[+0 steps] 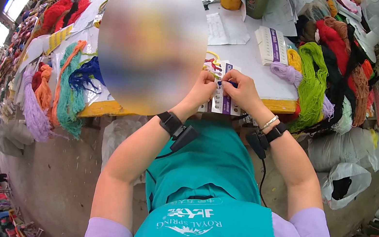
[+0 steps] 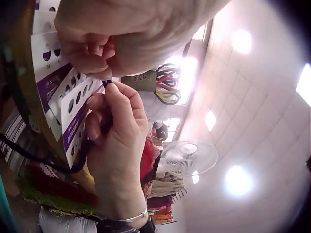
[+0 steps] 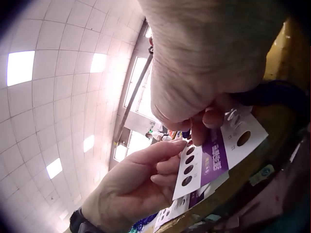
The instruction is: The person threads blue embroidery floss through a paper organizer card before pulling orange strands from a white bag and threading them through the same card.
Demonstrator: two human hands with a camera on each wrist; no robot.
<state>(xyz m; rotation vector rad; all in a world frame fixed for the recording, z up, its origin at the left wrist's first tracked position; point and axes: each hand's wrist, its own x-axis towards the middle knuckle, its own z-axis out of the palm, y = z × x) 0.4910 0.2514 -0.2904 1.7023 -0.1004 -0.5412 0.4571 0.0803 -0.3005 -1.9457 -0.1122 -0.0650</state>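
Observation:
White cards with a purple band and rows of punched holes lie at the table's near edge; the top card [image 3: 214, 158] is between both hands. My left hand [image 1: 202, 91] holds this card at its edge with curled fingers. Thumb and fingers of my right hand [image 1: 242, 93] pinch a dark blue yarn [image 2: 43, 162] at the card's row of holes. A short bit of it shows between the two hands' fingertips in the left wrist view, and its long tail hangs down past the card. Red and yellow yarn pieces [image 1: 213, 61] lie just beyond the cards.
A stack of similar cards [image 1: 270, 46] sits further back on the white table [image 1: 250, 73]. Lime green yarn [image 1: 311, 73] and other skeins hang over the right edge; teal yarn [image 1: 70, 100] hangs at left. A green pot [image 1: 256, 3] stands behind. A blurred oval covers the centre left.

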